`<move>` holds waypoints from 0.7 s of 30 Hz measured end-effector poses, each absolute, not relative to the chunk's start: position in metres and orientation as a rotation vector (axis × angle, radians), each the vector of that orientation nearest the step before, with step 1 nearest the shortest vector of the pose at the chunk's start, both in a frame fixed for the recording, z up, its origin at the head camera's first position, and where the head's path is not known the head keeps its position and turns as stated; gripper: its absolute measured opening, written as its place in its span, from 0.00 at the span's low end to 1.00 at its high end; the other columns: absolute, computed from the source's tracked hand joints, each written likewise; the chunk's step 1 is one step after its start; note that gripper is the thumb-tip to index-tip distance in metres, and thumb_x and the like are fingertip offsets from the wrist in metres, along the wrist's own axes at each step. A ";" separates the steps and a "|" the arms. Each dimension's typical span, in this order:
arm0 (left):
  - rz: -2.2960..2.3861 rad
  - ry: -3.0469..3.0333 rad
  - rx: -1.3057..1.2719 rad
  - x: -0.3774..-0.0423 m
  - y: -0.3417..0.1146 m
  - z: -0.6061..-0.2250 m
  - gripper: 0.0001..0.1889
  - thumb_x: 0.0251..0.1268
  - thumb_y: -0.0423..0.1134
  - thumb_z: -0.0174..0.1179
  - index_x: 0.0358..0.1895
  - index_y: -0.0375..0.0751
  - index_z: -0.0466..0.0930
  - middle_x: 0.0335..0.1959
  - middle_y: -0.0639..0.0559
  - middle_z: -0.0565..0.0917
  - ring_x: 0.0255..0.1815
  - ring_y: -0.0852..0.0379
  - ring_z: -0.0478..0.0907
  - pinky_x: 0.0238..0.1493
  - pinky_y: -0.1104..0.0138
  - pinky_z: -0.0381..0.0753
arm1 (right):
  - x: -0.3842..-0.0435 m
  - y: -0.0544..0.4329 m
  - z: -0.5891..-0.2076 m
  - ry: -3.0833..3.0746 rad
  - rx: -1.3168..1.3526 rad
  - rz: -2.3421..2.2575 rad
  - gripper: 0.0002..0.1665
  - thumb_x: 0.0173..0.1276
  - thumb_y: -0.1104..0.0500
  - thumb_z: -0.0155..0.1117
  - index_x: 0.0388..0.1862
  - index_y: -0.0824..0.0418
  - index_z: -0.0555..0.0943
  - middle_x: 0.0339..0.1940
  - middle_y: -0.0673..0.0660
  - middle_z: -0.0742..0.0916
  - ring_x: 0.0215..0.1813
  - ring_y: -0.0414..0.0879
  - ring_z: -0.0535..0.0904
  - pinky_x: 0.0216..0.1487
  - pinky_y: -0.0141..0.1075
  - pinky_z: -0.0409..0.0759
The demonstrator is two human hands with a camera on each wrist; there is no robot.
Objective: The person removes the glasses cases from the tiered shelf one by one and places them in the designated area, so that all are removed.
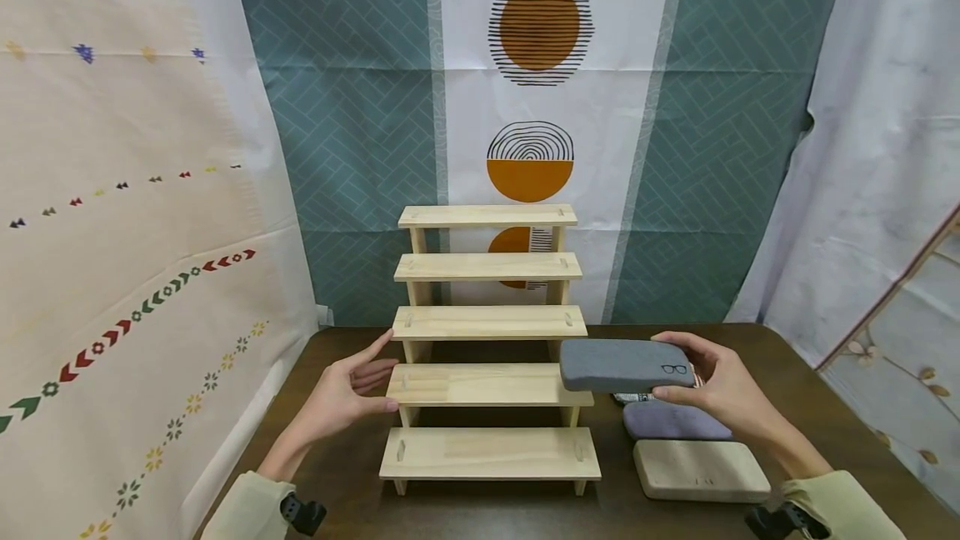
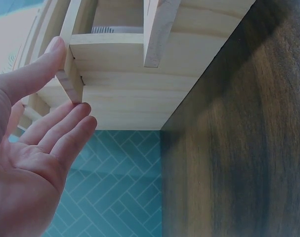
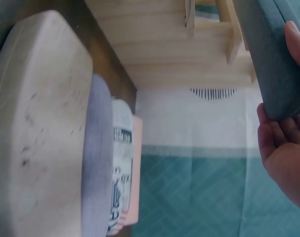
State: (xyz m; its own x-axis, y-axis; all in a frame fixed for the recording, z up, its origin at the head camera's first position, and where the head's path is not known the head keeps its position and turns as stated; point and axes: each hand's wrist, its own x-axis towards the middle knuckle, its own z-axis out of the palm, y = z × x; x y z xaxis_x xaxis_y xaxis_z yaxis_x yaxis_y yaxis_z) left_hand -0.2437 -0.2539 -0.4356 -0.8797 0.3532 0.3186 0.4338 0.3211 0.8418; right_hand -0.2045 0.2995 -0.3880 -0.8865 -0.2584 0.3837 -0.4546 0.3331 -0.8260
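Note:
My right hand (image 1: 723,382) pinches a grey-blue glasses case (image 1: 618,363) by its right end, thumb in front and fingers behind. A small glasses drawing marks its front. The case hovers level at the right end of a five-tier wooden display stand (image 1: 487,383), overlapping the second tier from the bottom in the head view; contact cannot be told. On the stand's left side, my left hand (image 1: 341,394) touches the tier ends with its thumb and fingertips, fingers mostly straight. In the left wrist view, thumb (image 2: 53,47) and fingertips lie against the end of one board.
Right of the stand, a cream case (image 1: 701,471), a purple case (image 1: 675,422), a white printed case (image 3: 121,163) and a pink one (image 3: 136,170) lie in a row on the dark wooden table (image 1: 330,473). Patterned cloths (image 1: 345,148) hang behind and at both sides.

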 end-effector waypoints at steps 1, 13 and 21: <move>-1.627 -2.490 -0.742 -0.244 -0.254 -0.436 0.55 0.52 0.29 0.82 0.84 0.50 0.61 0.70 0.30 0.75 0.68 0.34 0.77 0.63 0.56 0.82 | -0.203 0.303 -0.389 -2.406 0.661 1.585 0.37 0.62 0.71 0.79 0.70 0.68 0.76 0.57 0.54 0.86 0.50 0.42 0.85 0.46 0.31 0.86; -1.630 -2.505 -0.727 -0.243 -0.254 -0.435 0.55 0.52 0.31 0.82 0.84 0.52 0.62 0.70 0.31 0.76 0.69 0.35 0.77 0.63 0.55 0.82 | -0.187 0.348 -0.401 -2.434 0.634 1.498 0.38 0.62 0.74 0.77 0.71 0.68 0.74 0.57 0.52 0.86 0.49 0.41 0.85 0.45 0.31 0.85; -1.613 -2.506 -0.736 -0.244 -0.254 -0.436 0.55 0.53 0.32 0.82 0.84 0.51 0.61 0.72 0.30 0.74 0.69 0.35 0.76 0.63 0.56 0.82 | -0.180 0.378 -0.410 -2.444 0.634 1.531 0.39 0.65 0.76 0.73 0.74 0.69 0.72 0.58 0.50 0.86 0.50 0.41 0.85 0.44 0.34 0.87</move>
